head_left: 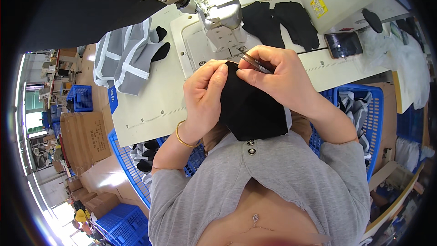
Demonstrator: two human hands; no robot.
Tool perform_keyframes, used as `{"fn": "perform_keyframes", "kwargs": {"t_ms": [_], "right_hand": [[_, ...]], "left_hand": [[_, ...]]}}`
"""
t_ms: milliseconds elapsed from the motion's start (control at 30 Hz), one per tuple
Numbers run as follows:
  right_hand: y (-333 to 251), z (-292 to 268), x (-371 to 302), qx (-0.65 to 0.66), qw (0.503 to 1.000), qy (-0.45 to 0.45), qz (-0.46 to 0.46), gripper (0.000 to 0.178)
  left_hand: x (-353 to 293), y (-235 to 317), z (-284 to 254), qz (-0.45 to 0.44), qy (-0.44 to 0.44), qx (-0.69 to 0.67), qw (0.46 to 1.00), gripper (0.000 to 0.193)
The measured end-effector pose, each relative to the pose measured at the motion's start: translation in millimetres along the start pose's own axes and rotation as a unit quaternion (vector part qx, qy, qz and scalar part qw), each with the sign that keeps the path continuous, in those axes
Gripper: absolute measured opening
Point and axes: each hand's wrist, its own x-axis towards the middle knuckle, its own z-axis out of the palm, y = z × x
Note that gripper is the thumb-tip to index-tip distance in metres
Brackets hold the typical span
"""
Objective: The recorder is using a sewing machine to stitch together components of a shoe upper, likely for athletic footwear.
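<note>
A black fabric piece [252, 109] hangs in front of my chest, over the near edge of the sewing table. My left hand [202, 93] is closed, pinching its top edge between thumb and fingers. Close beside it, my right hand [287, 75] grips a pair of metal thread snips [255, 63], the tips pointing up and left toward the machine. My right thumb and fingertip also meet at the fabric's upper corner; whether they pinch it, I cannot tell. Just beyond both hands stands the sewing machine [223, 25] with its lit needle area.
Grey-and-white sewn pieces [129, 66] with black ends lie on the table's left. Black fabric pieces [296, 23] and a dark phone [343, 45] lie on the right. Blue baskets [375, 123] holding fabric flank me below the table. A cardboard box [84, 141] stands at left.
</note>
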Motion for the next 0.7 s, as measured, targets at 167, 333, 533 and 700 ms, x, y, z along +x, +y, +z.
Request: {"fn": "perform_keyframes", "kwargs": {"t_ms": [167, 333, 533, 700], "right_hand": [[0.4, 0.3, 0.9, 0.0, 1.0, -0.002, -0.014, 0.017], [-2.3, -0.3, 1.3, 0.005, 1.0, -0.007, -0.01, 0.019], [0.5, -1.0, 2.4, -0.014, 1.0, -0.013, -0.007, 0.018], [1.8, -1.4, 2.1, -0.024, 1.0, -0.009, -0.008, 0.018]], "left_hand": [[-0.1, 1.7, 1.9, 0.023, -0.002, 0.024, 0.999, 0.016], [-0.9, -1.2, 0.5, 0.027, -0.002, 0.02, 0.999, 0.015], [-1.5, -0.6, 1.6, 0.02, 0.001, -0.004, 1.0, 0.013], [-1.8, -2.9, 1.2, 0.011, 0.002, -0.019, 1.0, 0.013]]}}
